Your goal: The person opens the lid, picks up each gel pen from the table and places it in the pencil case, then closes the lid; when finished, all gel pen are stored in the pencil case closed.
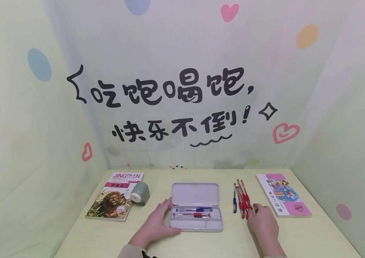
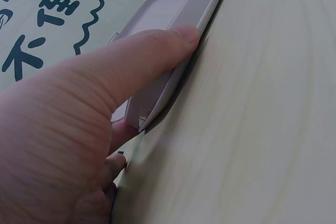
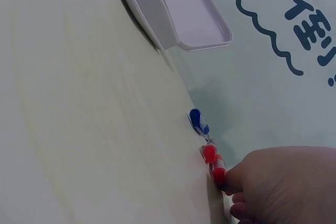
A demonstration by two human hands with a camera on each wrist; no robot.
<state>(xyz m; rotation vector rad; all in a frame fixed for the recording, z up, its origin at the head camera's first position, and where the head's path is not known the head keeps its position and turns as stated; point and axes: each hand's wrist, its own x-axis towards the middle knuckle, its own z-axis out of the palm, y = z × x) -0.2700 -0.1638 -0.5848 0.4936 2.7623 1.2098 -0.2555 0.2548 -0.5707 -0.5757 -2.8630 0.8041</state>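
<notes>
An open pale lilac pencil case (image 1: pixel 189 225) lies on the table with its lid (image 1: pixel 195 194) folded back. Inside its long compartment are a blue pen (image 1: pixel 202 209) and a red pen (image 1: pixel 198 215). My left hand (image 1: pixel 158 223) holds the case at its left end, the thumb (image 2: pixel 157 45) along the front wall and the fingers at the left side. To the right of the case lie a blue pen (image 1: pixel 235 200) and several red pens (image 1: pixel 241 206). My right hand (image 1: pixel 264 221) pinches a red pen (image 3: pixel 218 175) at the right of that group; its fingertips are partly hidden.
On the left, a book with a lion cover (image 1: pixel 113 199) lies beside a grey-green and white object (image 1: pixel 141 194). A pink and white book (image 1: pixel 284 195) lies at the right. Behind the table (image 1: pixel 92 240) hangs a printed cloth wall (image 1: pixel 182 154).
</notes>
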